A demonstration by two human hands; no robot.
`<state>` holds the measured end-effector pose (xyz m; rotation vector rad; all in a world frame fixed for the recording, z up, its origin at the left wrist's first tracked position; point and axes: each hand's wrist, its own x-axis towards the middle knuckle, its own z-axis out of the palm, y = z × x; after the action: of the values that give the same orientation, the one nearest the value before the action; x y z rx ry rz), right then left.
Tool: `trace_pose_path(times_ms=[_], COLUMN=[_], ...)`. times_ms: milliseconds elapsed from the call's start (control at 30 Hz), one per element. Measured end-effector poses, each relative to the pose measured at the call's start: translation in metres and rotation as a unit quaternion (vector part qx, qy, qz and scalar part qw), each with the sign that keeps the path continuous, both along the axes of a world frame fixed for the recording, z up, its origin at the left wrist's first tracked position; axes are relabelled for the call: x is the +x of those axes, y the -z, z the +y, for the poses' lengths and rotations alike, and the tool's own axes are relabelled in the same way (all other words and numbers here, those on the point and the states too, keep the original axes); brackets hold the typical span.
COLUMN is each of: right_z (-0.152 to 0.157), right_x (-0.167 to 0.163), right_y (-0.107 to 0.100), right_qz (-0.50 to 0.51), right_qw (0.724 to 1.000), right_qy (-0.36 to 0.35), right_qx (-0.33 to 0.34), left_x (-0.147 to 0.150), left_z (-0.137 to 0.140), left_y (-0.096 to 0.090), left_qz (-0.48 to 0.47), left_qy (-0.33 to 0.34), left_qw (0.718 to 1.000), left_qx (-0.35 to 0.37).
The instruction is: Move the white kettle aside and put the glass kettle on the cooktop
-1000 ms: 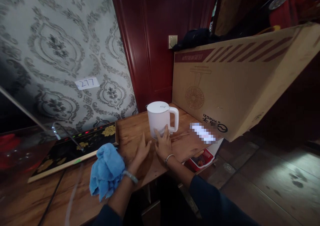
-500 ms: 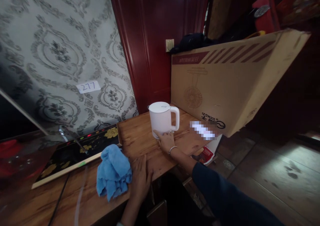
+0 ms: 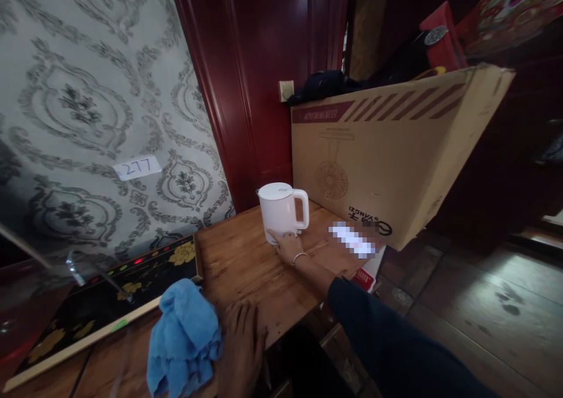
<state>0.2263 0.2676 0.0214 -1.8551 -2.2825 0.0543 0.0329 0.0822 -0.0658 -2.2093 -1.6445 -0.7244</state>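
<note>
Our right hand rests open against the foot of the white kettle, fingers spread along its base and not closed around anything. Our left hand lies flat, palm down, on the wooden counter just beside the blue cloth, gripping nothing; the two hands are well apart.

The kettle stands upright near the back right corner of the counter, lid shut, handle turned to the right toward the big cardboard box that leans over that end. We judge the kettle to be a stiff, smooth plastic shell, likely a bit slippery at the body, and its weight depends on water we cannot see (the lid hides the inside). The looped handle looks like the sure place to take hold. The cloth is soft and crumpled and would gather up in any pinch.

By count we see one kettle, one blue cloth, one cardboard box, and one black flowered cooktop at the left with a row of small lights. A paper label reading 277 is stuck on the patterned wall.
</note>
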Motion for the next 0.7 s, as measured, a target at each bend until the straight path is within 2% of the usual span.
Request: trace_pose_path(times_ms=[100, 367, 600, 700], right_z=[0.016, 0.061, 0.09, 0.103], right_x=[0.007, 0.029, 0.036, 0.034], right_y=[0.0, -0.002, 0.005, 0.009], right_qz=[0.007, 0.028, 0.027, 0.034], right_qw=[1.0, 0.999, 0.999, 0.999], right_qy=[-0.002, -0.032, -0.02, -0.01], right_qx=[0.011, 0.013, 0.004, 0.007], left_x=[-0.004, -0.02, -0.03, -0.034], left_z=[0.002, 0.015, 0.024, 0.028], left_y=[0.009, 0.02, 0.045, 0.055], left_qz=[0.02, 0.127, 0.122, 0.123], left_qy=[-0.008, 0.038, 0.04, 0.062], left_qw=[1.0, 0.987, 0.986, 0.982], left_qx=[0.022, 0.091, 0.11, 0.132])
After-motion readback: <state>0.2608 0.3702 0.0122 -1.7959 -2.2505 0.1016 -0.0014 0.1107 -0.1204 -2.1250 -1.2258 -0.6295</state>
